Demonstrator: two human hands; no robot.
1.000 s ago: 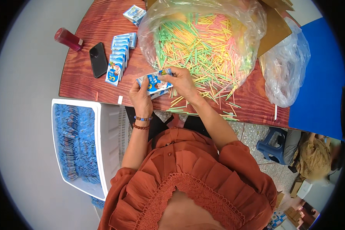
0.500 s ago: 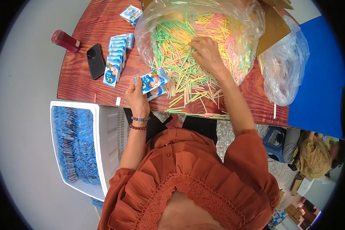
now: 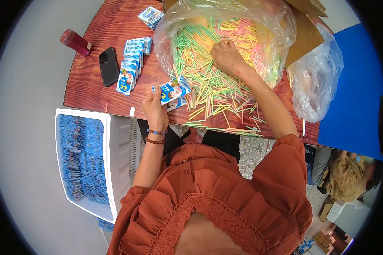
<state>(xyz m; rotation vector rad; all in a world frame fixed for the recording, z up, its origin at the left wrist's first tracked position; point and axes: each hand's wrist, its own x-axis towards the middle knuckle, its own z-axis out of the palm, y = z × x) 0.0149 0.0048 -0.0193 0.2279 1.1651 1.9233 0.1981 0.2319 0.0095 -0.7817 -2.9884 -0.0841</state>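
Note:
My left hand (image 3: 155,109), with two beaded bracelets at its wrist, pinches a blue-and-white packet (image 3: 174,90) at the table's front edge. A second, similar packet (image 3: 176,103) shows partly beneath it. My right hand (image 3: 228,57) is down on a big heap of thin pastel sticks (image 3: 217,78) in green, yellow and pink. Its fingers are curled inward; what lies between them is hidden. The heap spills out of a large clear plastic bag (image 3: 164,46) toward me, and loose sticks lie along the table edge.
Left of the bag lie a row of overlapping packets (image 3: 131,68), a black phone (image 3: 109,67) and a red bottle (image 3: 76,43). A white bin (image 3: 108,170) full of blue packets stands at lower left. Cardboard (image 3: 304,36) and another clear bag (image 3: 317,80) are at right.
My right hand has shifted slightly within the heap and its fingers are more curled. The left hand keeps its packets in about the same place. The whole view has shifted a little.

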